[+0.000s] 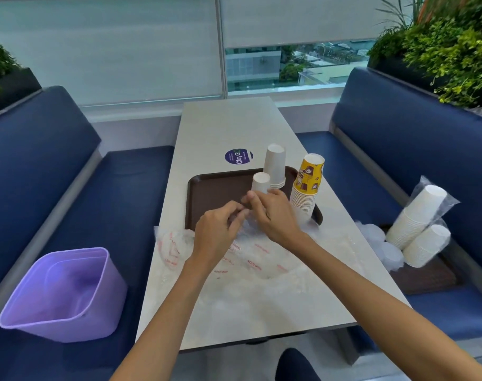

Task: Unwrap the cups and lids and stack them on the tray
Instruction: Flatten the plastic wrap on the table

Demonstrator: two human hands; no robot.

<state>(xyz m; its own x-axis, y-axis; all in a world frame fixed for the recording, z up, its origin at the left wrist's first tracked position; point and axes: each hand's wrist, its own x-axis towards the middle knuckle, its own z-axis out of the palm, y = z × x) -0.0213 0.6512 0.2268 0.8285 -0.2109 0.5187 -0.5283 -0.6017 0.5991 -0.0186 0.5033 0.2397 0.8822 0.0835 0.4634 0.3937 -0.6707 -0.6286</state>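
A brown tray (212, 188) lies on the table and carries a tall white cup stack (274, 166), a short white cup stack (260, 182) and a yellow printed cup stack (307, 185). In front of the tray lies a clear plastic wrapper with red print (256, 257), holding what look like clear lids. My left hand (218, 232) and my right hand (273, 215) meet over the tray's near edge, both pinching the gathered top of that wrapper. What is under their fingers is hidden.
A purple bin (61, 295) sits on the left bench. On the right bench, a second brown tray (427, 279) holds two wrapped white cup stacks (418, 215) and wrapped clear lids (385, 248). A round purple sticker (238, 156) is on the table beyond the tray.
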